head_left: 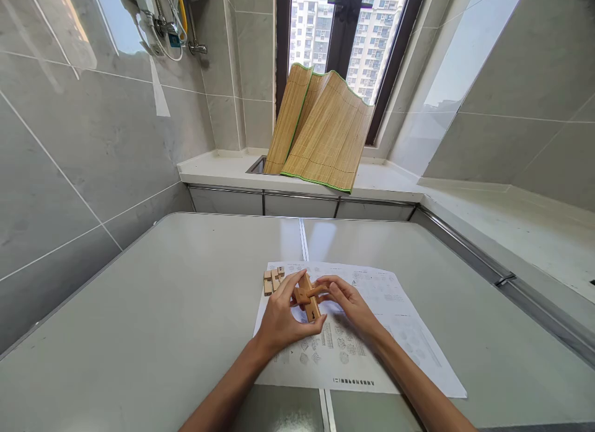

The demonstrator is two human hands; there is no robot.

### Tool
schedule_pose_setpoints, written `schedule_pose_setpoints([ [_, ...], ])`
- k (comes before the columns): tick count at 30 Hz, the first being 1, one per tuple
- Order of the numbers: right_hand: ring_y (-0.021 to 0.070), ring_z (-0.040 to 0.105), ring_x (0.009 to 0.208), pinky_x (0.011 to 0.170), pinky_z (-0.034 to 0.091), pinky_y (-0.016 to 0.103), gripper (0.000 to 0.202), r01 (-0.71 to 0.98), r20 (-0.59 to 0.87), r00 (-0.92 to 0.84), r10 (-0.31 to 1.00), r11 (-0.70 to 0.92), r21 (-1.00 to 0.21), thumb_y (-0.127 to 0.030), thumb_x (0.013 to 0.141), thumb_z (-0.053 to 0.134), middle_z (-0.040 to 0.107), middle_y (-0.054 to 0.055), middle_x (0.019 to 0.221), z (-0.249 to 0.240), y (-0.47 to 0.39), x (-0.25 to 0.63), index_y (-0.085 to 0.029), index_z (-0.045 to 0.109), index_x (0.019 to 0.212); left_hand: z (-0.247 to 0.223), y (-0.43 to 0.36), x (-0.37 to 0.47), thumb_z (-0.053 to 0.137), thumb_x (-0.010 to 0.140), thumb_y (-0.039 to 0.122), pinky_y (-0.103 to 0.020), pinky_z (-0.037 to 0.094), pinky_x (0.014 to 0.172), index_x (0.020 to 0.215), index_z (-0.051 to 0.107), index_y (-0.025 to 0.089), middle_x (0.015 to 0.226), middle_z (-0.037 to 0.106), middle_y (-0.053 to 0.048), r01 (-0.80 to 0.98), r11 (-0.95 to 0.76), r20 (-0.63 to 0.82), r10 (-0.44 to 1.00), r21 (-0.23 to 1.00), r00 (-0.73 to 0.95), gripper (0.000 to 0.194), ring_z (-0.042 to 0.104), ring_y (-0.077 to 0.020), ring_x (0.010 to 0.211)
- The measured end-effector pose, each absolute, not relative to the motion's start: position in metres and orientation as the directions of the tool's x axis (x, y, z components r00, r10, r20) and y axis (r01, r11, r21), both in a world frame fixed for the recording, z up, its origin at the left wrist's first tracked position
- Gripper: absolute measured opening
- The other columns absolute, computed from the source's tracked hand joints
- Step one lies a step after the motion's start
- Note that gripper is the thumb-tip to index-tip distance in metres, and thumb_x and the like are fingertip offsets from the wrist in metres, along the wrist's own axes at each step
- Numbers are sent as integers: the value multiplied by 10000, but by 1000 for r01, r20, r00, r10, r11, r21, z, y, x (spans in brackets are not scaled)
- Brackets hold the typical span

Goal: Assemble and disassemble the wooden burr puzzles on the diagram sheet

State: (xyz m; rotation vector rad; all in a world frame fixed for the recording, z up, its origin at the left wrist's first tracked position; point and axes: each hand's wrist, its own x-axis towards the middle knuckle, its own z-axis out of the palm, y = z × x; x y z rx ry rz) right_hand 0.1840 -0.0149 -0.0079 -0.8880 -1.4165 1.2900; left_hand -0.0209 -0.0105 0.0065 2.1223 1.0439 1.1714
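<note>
The left hand holds the crossed wooden puzzle bars between thumb and fingertips, above the printed sheet, on the side of its left edge. The right hand pinches the end of 1 bar, pointing to the right. If the left thumb loosens under a sideways pull, the bars could slip apart and scatter the notched wooden blocks at the sheet's far left corner.

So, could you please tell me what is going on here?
A person's left hand grips some crossed wooden pieces, while the right hand holds the end of one that juts toward it. More wooden blocks lie by the far left corner of a printed sheet on the table.
</note>
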Motion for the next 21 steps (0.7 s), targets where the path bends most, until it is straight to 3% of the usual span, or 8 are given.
schedule_pose_setpoints([
  [3,272,649,1085,972,507,447,335,56,309,-209,928,327,-943,-523,941,630,710,85,1185,-7,-15,185,-260,683,1143,7,-8,-21,821,676,373,-415,648,817,1447,463,228,1305,630,-123,385,-504,403,859,774,316,863,711,-260,962],
  [8,248,650,883,850,527,417,217,218,351,-157,923,379,-899,-444,913,686,737,68,976,-11,-16,183,-249,720,1001,6,-6,-22,845,654,424,-454,592,967,1354,563,206,1308,649,-129,410,-540,402,834,735,378,785,653,-328,1162],
  [12,234,638,817,782,504,384,174,282,390,-113,914,406,-869,-402,940,658,737,65,927,-8,-18,180,-243,728,950,4,-8,-21,843,665,435,-447,590,965,1354,549,209,1254,670,-117,419,-523,376,843,742,385,783,660,-318,1151],
  [17,234,642,833,773,498,371,163,281,395,-70,916,398,-873,-391,939,659,736,63,933,-10,-17,181,-238,711,960,5,-11,-17,845,666,397,-438,591,977,1344,538,222,1175,684,-84,391,-534,383,832,750,401,764,683,-285,1089],
  [21,239,645,880,810,506,372,217,211,307,-68,949,315,-926,-442,912,689,729,68,980,-14,-14,183,-233,695,973,7,-12,-17,848,674,413,-412,614,938,1374,519,227,1219,675,-85,355,-517,378,839,779,392,795,696,-265,1061],
])
